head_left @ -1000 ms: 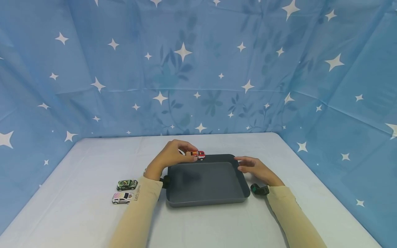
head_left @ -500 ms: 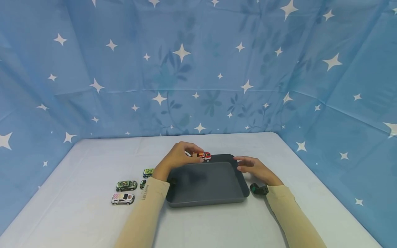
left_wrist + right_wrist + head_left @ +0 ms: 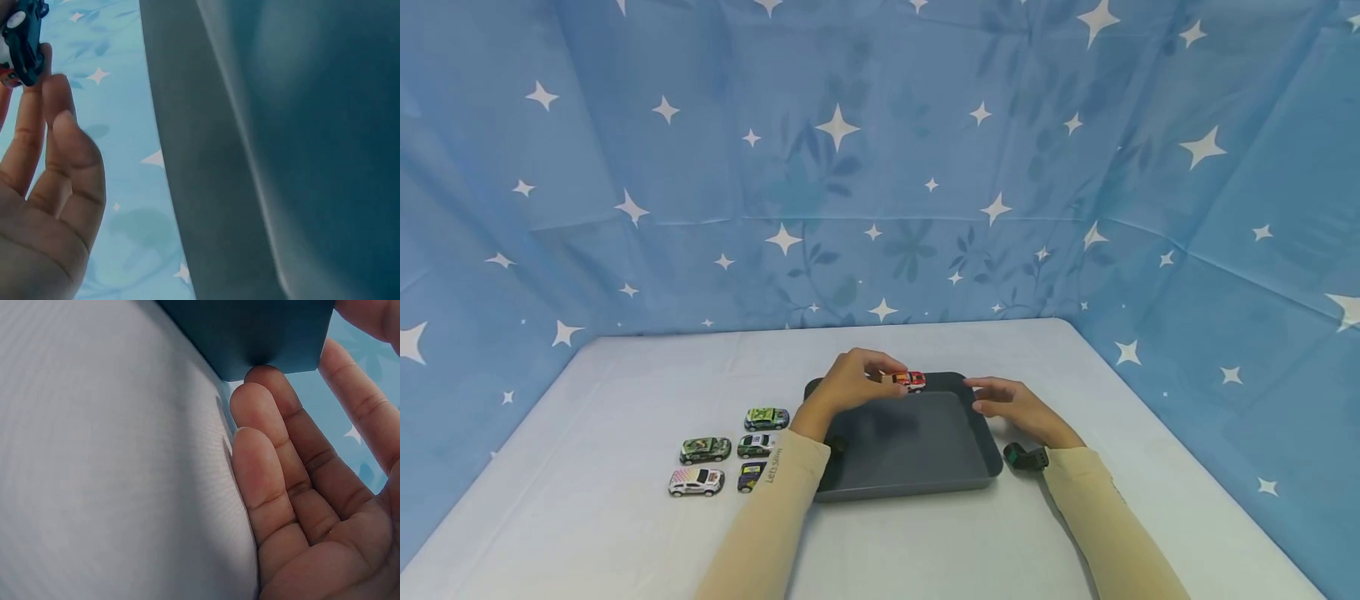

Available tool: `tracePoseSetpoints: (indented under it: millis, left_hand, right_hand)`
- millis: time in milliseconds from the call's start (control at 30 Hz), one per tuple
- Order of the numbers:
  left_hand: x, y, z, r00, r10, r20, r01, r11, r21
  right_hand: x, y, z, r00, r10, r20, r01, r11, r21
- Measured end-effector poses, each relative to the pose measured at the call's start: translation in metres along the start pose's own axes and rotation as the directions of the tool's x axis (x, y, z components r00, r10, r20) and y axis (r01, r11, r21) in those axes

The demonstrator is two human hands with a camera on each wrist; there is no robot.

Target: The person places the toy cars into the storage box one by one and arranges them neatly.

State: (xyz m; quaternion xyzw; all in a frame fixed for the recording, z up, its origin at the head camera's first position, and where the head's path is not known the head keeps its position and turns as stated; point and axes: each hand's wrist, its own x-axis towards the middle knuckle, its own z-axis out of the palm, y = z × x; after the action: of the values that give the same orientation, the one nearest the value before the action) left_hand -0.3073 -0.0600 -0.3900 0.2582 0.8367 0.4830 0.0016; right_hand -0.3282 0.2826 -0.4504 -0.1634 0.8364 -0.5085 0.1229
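My left hand [image 3: 856, 385] pinches a red, orange and white toy car [image 3: 913, 382] over the back of a dark grey tray [image 3: 902, 493]. In the left wrist view the car's dark underside [image 3: 26, 47] shows at the upper left corner, beyond the fingertips. At the tray's right back corner rests my right hand [image 3: 1018, 411], its fingers loosely extended. The right wrist view has its fingertips [image 3: 267, 381] against the outside of the tray wall [image 3: 262, 337], low down by the tablecloth. Part of the tray's left side is hidden behind my left arm.
Left of the tray stand several toy cars: a yellow-green one [image 3: 767, 418], a camouflage one [image 3: 705, 450], a white one with pink [image 3: 697, 481], a white-green one [image 3: 756, 446] and a dark blue one [image 3: 751, 476] partly behind my sleeve. A starry blue curtain [image 3: 880, 167] hangs behind the table.
My left hand has moved right along the tray's back rim with the red car, uncovering the toy cars at the left. My right hand has stayed at the tray's corner.
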Motion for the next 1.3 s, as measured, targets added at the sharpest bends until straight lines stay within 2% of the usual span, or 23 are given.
tracePoseSetpoints:
  millis: [267,500,767,1300]
  left_hand:
    - [0.008,-0.003,0.014,0.998,-0.058,-0.005,0.058,0.998,0.000]
    - [0.013,-0.003,0.025,0.998,-0.063,0.007,0.063,0.998,0.014]
    - [0.017,-0.004,0.033,0.997,-0.077,0.023,0.076,0.997,0.034]
    - [0.028,-0.001,0.046,0.985,-0.169,0.023,0.165,0.980,0.111]
  right_hand:
    - [-0.002,-0.001,0.000,1.000,-0.014,0.006,0.014,1.000,0.028]
    - [-0.001,0.001,-0.001,1.000,-0.003,0.005,0.003,1.000,0.022]
    - [-0.001,0.001,0.000,1.000,0.005,-0.005,-0.005,1.000,0.014]
    - [0.001,0.000,0.000,1.000,0.020,-0.011,-0.020,1.000,0.016]
